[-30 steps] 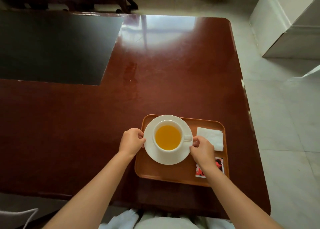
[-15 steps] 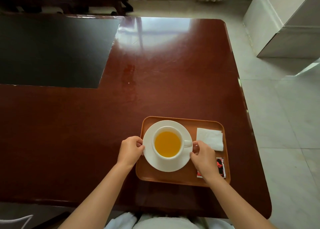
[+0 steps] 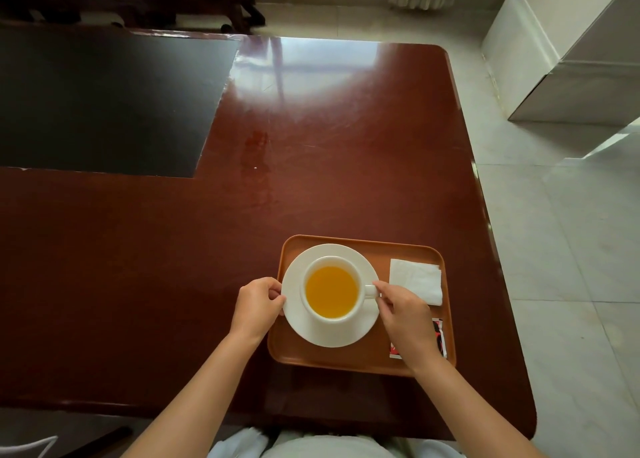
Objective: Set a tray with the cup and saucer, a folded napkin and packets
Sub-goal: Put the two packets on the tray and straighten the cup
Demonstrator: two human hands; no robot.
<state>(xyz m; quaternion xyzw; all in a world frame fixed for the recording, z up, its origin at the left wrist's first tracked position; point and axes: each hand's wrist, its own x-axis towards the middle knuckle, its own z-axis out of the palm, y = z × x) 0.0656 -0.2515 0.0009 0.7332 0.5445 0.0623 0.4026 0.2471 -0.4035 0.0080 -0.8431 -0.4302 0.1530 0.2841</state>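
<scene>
Evidently both hands steady the full cup (image 3: pixel 331 292): left hand (image 3: pixel 258 306) fingers grasp the saucer (image 3: pixel 360 326) rim, right hand (image 3: pixel 405 314) fingers pinch the cup's handle.

head view: worn high, faces forward-down | near: tray (image 3: pixel 360 359) | far table (image 3: pixel 311 146) edge, perhaps distorted

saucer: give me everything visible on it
The saucer is a round, plain white dish, glossy like glazed ceramic, with no visible chips. It lies flat on the left part of the brown tray, its left rim overhanging the tray's edge. A white cup of orange-yellow liquid stands centred on it, handle pointing right. The left hand pinches its left rim; the right hand meets its right rim by the handle.
</scene>
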